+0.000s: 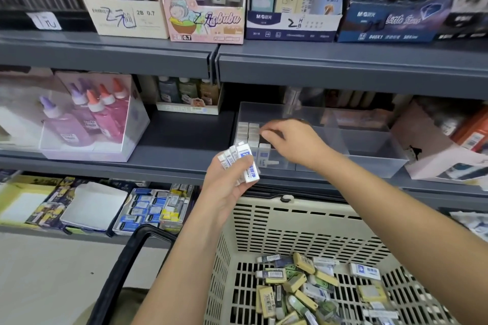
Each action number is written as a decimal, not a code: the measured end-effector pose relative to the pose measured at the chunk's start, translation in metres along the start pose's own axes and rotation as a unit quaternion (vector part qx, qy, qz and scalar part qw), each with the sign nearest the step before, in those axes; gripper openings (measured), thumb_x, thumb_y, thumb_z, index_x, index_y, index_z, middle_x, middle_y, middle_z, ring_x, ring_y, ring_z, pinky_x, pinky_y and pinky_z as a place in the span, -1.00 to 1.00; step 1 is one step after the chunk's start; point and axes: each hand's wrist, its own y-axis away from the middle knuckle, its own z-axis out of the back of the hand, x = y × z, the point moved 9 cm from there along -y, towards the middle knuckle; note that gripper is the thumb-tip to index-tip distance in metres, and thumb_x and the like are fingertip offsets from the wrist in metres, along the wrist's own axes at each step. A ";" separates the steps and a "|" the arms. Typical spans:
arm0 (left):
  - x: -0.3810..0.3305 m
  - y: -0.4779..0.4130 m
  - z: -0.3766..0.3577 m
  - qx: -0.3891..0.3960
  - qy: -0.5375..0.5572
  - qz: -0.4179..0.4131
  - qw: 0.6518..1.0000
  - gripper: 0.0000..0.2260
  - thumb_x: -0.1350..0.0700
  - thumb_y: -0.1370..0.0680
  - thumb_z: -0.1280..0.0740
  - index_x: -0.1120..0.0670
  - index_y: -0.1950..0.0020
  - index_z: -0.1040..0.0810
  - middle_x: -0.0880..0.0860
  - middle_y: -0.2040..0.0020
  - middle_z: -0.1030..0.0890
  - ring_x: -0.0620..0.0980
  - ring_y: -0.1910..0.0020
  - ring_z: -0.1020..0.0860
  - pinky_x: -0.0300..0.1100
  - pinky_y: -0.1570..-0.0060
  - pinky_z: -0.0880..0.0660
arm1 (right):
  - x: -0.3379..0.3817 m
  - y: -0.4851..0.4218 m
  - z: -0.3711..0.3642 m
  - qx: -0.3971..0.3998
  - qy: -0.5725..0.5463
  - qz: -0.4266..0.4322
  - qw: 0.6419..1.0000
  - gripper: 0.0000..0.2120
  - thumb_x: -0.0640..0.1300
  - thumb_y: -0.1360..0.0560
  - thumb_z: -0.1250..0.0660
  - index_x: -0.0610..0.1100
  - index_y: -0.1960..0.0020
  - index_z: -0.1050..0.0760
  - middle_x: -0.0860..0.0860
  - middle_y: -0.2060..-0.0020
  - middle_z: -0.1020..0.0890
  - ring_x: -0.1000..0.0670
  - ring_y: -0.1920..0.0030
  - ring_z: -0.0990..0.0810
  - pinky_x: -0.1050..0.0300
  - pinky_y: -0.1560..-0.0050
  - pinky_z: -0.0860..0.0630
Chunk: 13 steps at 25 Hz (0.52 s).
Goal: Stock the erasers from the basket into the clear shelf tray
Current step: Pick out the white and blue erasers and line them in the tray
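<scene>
On a grey metal shop shelf [171,150], the clear plastic tray [369,163] holds two rows of upright white erasers [248,132], just beyond the left hand [227,182], which grips at least four white blue-printed erasers [244,158], fanned. The right hand [293,142] reaches palm-down to the rows, fingers [277,128] bent, grasp unclear. Below, a beige slotted basket [303,221] holds more.

tray [369,150] is sitting on shelf [171,150] behind basket [303,219] | row of erasers [249,132] is standing in its left end | your right hand [293,142] is reaching over that row | your left hand [227,182] is holding a stack [243,158] before the tray
</scene>
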 end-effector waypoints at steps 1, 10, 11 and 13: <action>0.000 0.001 -0.003 0.012 0.004 -0.002 1.000 -0.78 0.23 -0.46 -0.41 0.04 -0.06 -0.51 -0.03 0.20 -0.69 -0.09 0.18 -0.66 -0.22 0.26 -0.57 | 0.007 0.006 0.004 -0.010 -0.062 0.008 0.998 -0.75 0.01 -0.57 -0.18 -0.03 -0.09 -0.58 0.06 0.02 -0.67 0.06 0.03 -0.61 0.11 -0.05 -0.51; 0.004 0.010 -0.030 0.114 0.049 0.012 0.992 -0.63 0.05 -0.35 -0.44 0.12 -0.12 -0.53 0.09 0.09 -0.68 -0.03 0.12 -0.66 -0.20 0.19 -0.58 | 0.016 0.030 0.002 0.045 -0.287 -0.055 0.955 -0.93 -0.19 -0.48 -0.36 -0.19 0.10 -0.60 0.00 0.39 -0.64 0.16 0.43 -0.58 0.38 0.37 -0.44; 0.006 0.010 -0.032 0.115 0.071 0.023 0.991 -0.63 0.02 -0.35 -0.42 0.13 -0.11 -0.54 0.10 0.10 -0.68 -0.03 0.17 -0.65 -0.21 0.21 -0.58 | 0.015 0.032 0.001 0.057 -0.302 -0.065 0.949 -0.92 -0.19 -0.49 -0.35 -0.20 0.09 -0.59 0.02 0.40 -0.64 0.18 0.42 -0.58 0.39 0.43 -0.40; 0.008 0.009 -0.030 0.099 0.103 0.038 0.989 -0.66 0.00 -0.37 -0.40 0.13 -0.07 -0.56 0.08 0.14 -0.68 -0.05 0.23 -0.64 -0.24 0.27 -0.57 | 0.010 0.032 0.000 0.080 -0.322 -0.084 0.940 -0.91 -0.15 -0.50 -0.34 -0.18 0.08 -0.57 0.05 0.40 -0.66 0.18 0.38 -0.60 0.36 0.46 -0.39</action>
